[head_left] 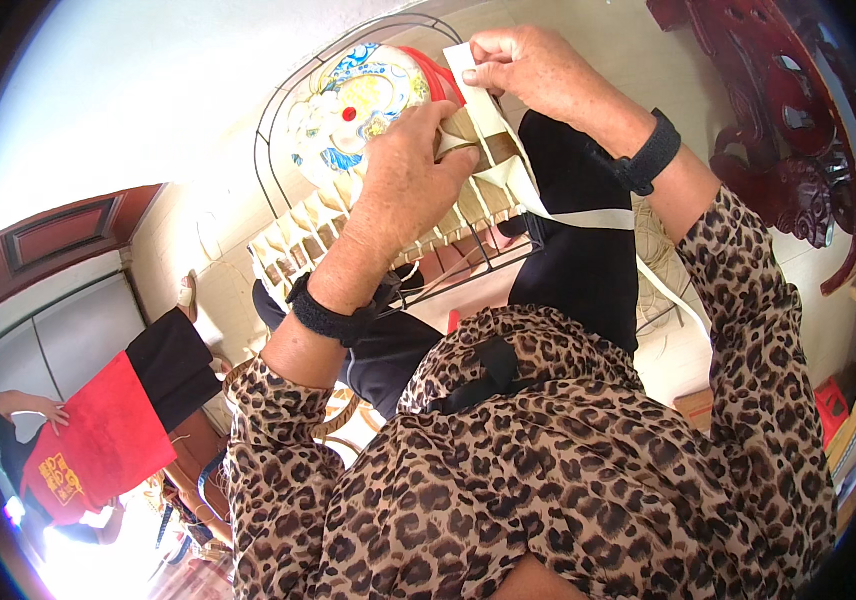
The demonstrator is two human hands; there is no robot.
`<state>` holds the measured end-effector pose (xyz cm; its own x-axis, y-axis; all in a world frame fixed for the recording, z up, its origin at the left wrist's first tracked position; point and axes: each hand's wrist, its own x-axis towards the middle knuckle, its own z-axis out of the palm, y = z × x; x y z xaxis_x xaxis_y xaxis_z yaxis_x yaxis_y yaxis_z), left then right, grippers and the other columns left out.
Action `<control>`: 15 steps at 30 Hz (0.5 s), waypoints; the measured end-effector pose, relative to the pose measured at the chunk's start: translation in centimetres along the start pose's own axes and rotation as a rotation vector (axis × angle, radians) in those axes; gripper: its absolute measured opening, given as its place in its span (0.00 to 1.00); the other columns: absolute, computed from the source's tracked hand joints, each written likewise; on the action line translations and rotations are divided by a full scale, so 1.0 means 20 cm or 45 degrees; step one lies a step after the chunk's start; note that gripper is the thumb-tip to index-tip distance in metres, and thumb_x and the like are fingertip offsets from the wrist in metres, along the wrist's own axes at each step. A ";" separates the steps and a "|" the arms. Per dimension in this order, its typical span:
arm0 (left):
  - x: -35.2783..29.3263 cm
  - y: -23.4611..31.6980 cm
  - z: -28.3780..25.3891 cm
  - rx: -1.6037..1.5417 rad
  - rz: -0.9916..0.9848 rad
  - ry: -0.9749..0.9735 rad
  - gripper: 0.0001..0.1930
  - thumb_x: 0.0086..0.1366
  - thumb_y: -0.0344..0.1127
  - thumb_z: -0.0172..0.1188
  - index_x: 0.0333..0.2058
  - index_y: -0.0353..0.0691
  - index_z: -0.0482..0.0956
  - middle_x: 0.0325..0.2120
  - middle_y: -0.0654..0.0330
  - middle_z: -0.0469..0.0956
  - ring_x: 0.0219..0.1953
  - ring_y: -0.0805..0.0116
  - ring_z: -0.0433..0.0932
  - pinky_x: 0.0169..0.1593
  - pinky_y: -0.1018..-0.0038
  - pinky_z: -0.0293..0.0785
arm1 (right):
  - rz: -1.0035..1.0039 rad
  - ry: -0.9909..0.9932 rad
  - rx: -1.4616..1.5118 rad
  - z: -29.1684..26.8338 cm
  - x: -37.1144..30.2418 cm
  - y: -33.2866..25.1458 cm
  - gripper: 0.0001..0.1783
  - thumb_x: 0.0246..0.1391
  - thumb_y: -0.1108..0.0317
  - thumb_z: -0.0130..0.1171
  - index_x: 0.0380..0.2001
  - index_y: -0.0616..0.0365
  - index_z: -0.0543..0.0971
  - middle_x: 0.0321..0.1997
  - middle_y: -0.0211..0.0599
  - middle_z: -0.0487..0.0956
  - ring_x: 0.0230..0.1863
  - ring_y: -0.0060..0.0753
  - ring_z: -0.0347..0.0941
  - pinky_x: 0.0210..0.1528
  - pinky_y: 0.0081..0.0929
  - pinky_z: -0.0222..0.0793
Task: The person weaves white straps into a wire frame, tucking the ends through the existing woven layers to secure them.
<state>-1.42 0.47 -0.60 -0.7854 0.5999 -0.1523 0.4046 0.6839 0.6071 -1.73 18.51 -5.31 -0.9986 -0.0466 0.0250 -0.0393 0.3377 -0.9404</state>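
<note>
Two bare hands meet over some pale weaving at the upper middle of the frame. The right hand [538,70], highest in view, pinches a flat pale strip [480,108] near its end, between thumb and fingers. The left hand [408,170], just below and to the left of it, lies on the weave [293,232] with fingers bent and thumb apart from the forefinger; whether it grips anything firmly I cannot tell. The weave runs slantwise along the lower side of a black wire frame [488,267], and a painted disc [378,75] with a red centre lies behind the left hand. The strip looks light, thin and pliable, likely to crease if bent sharply and to slip or twist under a loose hold. Pinching it flat across its width, near the end, seems best, with the other hand steadying the weave beside it. A pale band [593,218] crosses the dark trouser leg at centre right. At lower left stands another person [103,435] in red; carved dark furniture [778,110] fills the upper right.
</note>
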 end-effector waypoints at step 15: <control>0.20 -0.02 -0.04 -0.590 -0.397 -0.043 0.09 0.60 0.35 0.56 0.32 0.35 0.78 0.20 0.64 0.75 0.21 0.80 0.68 0.27 0.84 0.64 | 0.114 -0.418 0.110 -0.12 0.05 -0.03 0.11 0.52 0.65 0.50 0.35 0.57 0.79 0.26 0.25 0.77 0.28 0.18 0.69 0.32 0.20 0.64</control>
<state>-5.15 2.31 -0.83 -0.8166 0.4168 -0.3994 -0.0983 0.5815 0.8076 -2.83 20.45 -3.84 -0.9328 -0.3248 -0.1559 0.0650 0.2741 -0.9595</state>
